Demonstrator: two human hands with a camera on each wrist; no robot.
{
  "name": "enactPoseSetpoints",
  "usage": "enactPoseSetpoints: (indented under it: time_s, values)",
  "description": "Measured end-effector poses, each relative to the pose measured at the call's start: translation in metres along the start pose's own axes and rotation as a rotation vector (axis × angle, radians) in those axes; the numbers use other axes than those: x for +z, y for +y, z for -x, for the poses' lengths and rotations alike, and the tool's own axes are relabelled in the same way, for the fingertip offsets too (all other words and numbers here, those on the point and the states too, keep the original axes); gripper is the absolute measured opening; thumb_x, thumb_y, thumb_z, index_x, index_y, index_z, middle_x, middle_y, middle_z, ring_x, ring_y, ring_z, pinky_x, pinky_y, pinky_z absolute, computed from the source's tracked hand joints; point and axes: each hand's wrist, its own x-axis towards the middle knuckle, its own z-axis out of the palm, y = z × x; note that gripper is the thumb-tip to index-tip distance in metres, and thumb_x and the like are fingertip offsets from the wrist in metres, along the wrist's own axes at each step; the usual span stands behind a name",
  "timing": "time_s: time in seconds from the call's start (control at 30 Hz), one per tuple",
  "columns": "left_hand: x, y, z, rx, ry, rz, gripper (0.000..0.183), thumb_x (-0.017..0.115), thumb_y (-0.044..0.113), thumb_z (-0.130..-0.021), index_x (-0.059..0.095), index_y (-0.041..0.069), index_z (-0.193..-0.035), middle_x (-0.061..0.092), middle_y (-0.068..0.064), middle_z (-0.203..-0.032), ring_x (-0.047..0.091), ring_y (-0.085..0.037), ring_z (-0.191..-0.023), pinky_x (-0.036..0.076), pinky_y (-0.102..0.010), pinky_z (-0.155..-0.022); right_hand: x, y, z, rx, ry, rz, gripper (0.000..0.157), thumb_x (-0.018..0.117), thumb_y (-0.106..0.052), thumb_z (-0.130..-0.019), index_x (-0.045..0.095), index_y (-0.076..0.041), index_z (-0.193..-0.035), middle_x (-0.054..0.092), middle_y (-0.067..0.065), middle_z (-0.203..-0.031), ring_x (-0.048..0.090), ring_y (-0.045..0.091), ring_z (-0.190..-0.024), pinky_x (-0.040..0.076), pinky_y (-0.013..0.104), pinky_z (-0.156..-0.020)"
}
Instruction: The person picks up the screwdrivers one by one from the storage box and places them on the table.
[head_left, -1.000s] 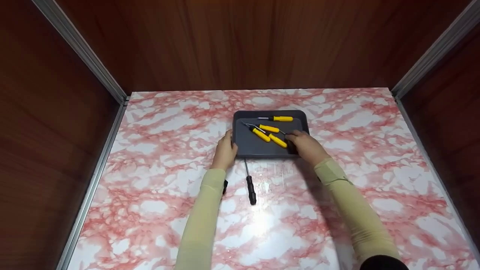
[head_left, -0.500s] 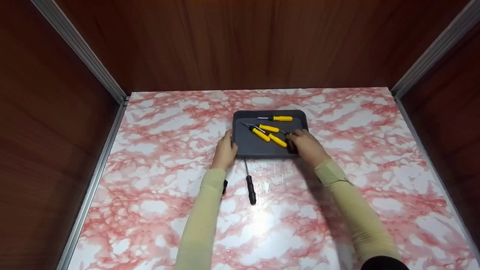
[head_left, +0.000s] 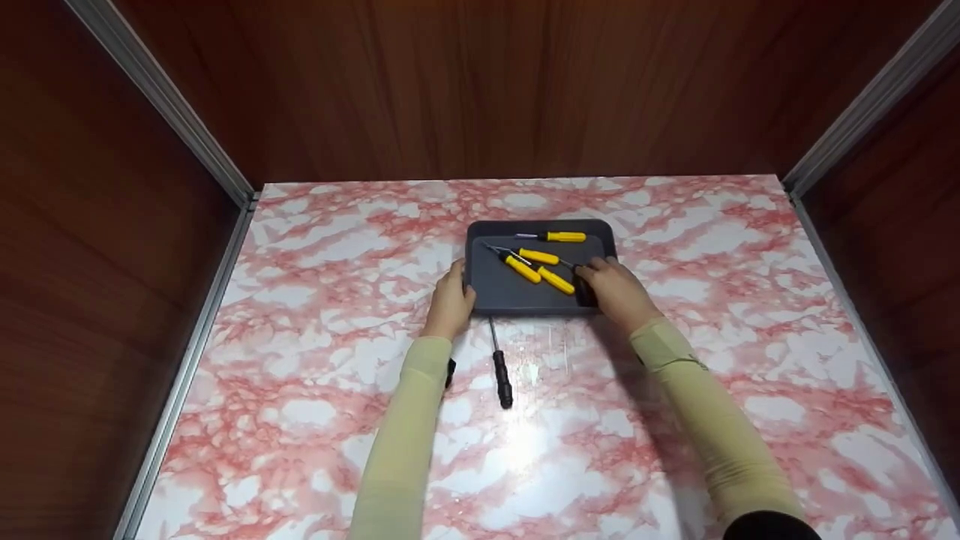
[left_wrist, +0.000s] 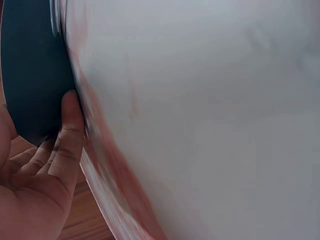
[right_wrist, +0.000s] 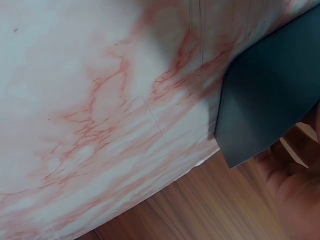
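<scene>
In the head view my left hand (head_left: 450, 304) grips the left end of a dark grey tray (head_left: 499, 300). The left wrist view shows one digit pressed on the tray's outer wall (left_wrist: 35, 70), other fingers behind. My right hand (head_left: 616, 291) is over the right end of the tray, fingertips at the black handle of a screwdriver (head_left: 584, 291) inside; whether they pinch it I cannot tell. From the right wrist, curled fingers (right_wrist: 275, 172) show past the tray wall (right_wrist: 265, 100). Several yellow-handled screwdrivers lie in the tray, one (head_left: 564, 237) along the far wall.
A black-handled screwdriver (head_left: 503, 379) lies on the marbled pink and white table (head_left: 337, 420), its shaft pointing at the tray's front edge. A small black object (head_left: 450, 373) shows beside the left forearm. Dark wood panels (head_left: 510, 90) enclose the back and sides.
My right fingertips have drawn back slightly to the right, so more of the black handle in the tray shows. My left hand and the tray have stayed put.
</scene>
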Motion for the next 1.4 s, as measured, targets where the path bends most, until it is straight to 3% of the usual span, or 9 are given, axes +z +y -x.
enactPoseSetpoints:
  time_s: [0.1,0.37,0.63,0.83,1.13,1.4]
  values:
    - [0.0007,-0.0005,-0.0003,0.011,0.008,-0.010,0.050,0.051,0.002,-0.084,0.036,0.004,-0.132,0.053,-0.016,-0.117,0.055,-0.023,-0.094,0.043,-0.035,-0.077,-0.0004,-0.0002,-0.0005,0.009,-0.002,0.001,0.042,0.058,0.010,-0.075,0.060,-0.008,-0.113,0.054,0.014,-0.100,0.048,0.033,-0.085,0.041,0.042,-0.076]
    - [0.0008,-0.0002,-0.0006,0.014,0.021,-0.014,0.050,0.051,0.002,-0.084,0.037,0.003,-0.132,0.054,-0.016,-0.116,0.054,-0.026,-0.098,0.043,-0.036,-0.080,-0.0011,-0.0004,0.0001,0.033,-0.023,0.016,0.039,0.058,0.008,-0.077,0.058,-0.005,-0.114,0.055,0.018,-0.100,0.050,0.033,-0.089,0.043,0.041,-0.077]
    - [-0.0010,0.0024,0.0016,0.001,0.007,-0.010,0.050,0.050,0.004,-0.085,0.035,0.004,-0.133,0.053,-0.014,-0.117,0.054,-0.023,-0.082,0.042,-0.035,-0.073,-0.0013,-0.0013,0.0002,0.039,-0.022,0.057,0.038,0.058,0.008,-0.078,0.059,-0.004,-0.113,0.053,0.017,-0.095,0.050,0.033,-0.086,0.044,0.039,-0.076]
    - [-0.0012,0.0026,0.0020,0.006,0.015,-0.015,0.050,0.050,0.004,-0.085,0.036,0.005,-0.133,0.053,-0.013,-0.117,0.053,-0.024,-0.094,0.042,-0.035,-0.078,-0.0013,-0.0022,0.0007,0.045,-0.015,0.078,0.040,0.058,0.010,-0.077,0.059,-0.004,-0.113,0.050,0.017,-0.094,0.050,0.033,-0.086,0.044,0.039,-0.075]
    - [0.0007,-0.0001,0.0014,0.003,0.004,-0.011,0.049,0.049,0.005,-0.086,0.035,0.006,-0.134,0.053,-0.012,-0.115,0.054,-0.018,-0.078,0.043,-0.034,-0.070,-0.0024,-0.0028,0.0010,0.033,0.040,0.084,0.041,0.061,0.011,-0.073,0.061,-0.004,-0.111,0.051,0.019,-0.099,0.046,0.037,-0.090,0.041,0.044,-0.077]
    - [-0.0001,-0.0013,0.0007,-0.011,-0.024,0.003,0.050,0.047,0.007,-0.088,0.031,0.008,-0.136,0.051,-0.012,-0.118,0.054,-0.020,-0.085,0.042,-0.034,-0.072,-0.0029,-0.0025,0.0018,0.049,0.027,0.070,0.043,0.061,0.011,-0.072,0.060,-0.004,-0.113,0.050,0.020,-0.104,0.044,0.039,-0.096,0.039,0.045,-0.081]
